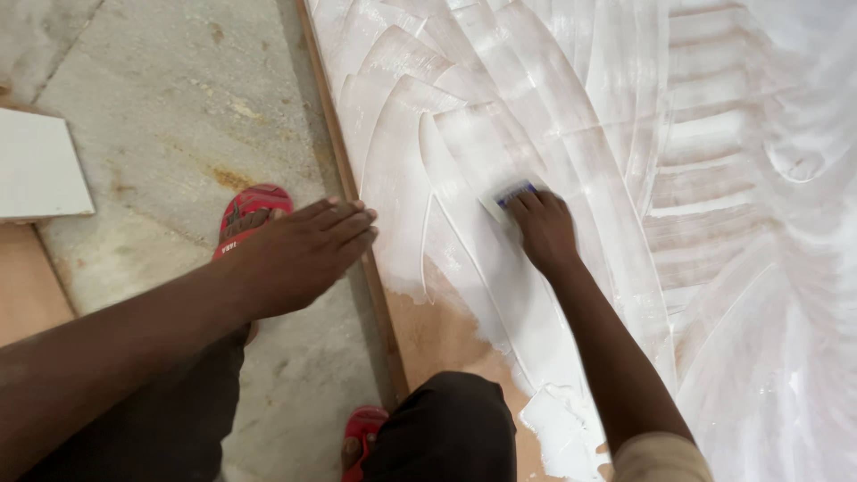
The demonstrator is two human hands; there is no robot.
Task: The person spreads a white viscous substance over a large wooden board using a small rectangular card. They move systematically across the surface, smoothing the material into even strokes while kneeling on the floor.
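Two hands, one scraper, one big board, two red sandals, one white panel piece.

Right hand is out on the board, palm down, fingers curled over a small flat scraper. Grip closed on it, pressing it flat to the surface. Scraper is pale with a blue strip showing at the fingertips, sitting about mid-board, left of centre, at the far end of the hand. Only its far edge shows; the rest is under the fingers.

Left hand is flat and open, fingers straight and together, holding nothing. Fingertips reach to the board's left edge, just at the brown wooden rim; cannot tell if they rest on it or hover.

The board lies on the floor and fills the right side. Most of it is covered in white paste spread in curved, fan-shaped strokes. Bare brown patch near the person, at the near left corner. One thick lump of paste sits near, just beside the right forearm.

Sandals: one under the left hand on the stone floor, one near, beside the dark-clothed knee.

White panel piece lies far left, flat, rectangular, plain, well apart from the hands. No labels or signs readable on it.

Floor is grey mottled stone with rusty stains.
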